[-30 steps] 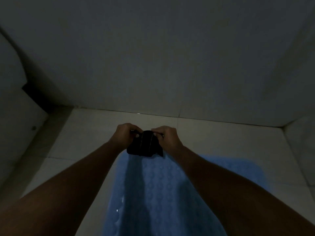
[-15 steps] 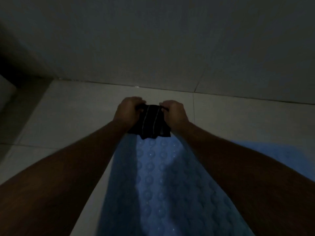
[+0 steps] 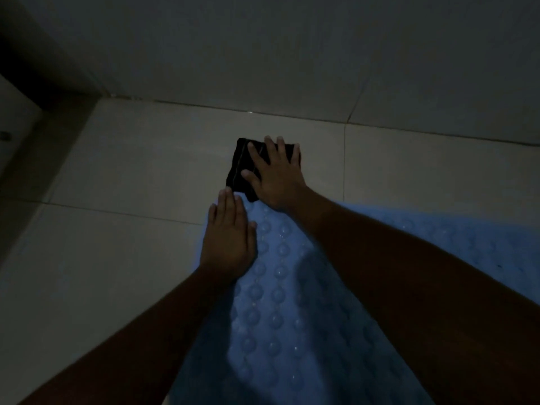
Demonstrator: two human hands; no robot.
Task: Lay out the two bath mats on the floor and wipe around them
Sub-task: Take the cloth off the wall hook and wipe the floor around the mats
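A light blue bath mat (image 3: 277,317) with raised round bumps lies flat on the pale tiled floor (image 3: 131,171) and runs from the bottom of the view up to the middle. Just past its far edge a folded black cloth (image 3: 238,168) lies on the tile. My right hand (image 3: 274,176) presses flat on that cloth with the fingers spread, covering its right half. My left hand (image 3: 229,235) rests flat, palm down, on the mat's far left corner, holding nothing. I see only one mat; my right forearm hides part of it.
A grey wall (image 3: 263,54) meets the floor a little beyond the cloth. At the upper left a dark recess (image 3: 20,83) sits beside a pale vertical surface. Bare tile lies left of the mat. The room is very dim.
Both hands held the black cloth up above the mat's end. Now the cloth is down on the tile under my right palm, and my left hand has let go and rests on the mat.
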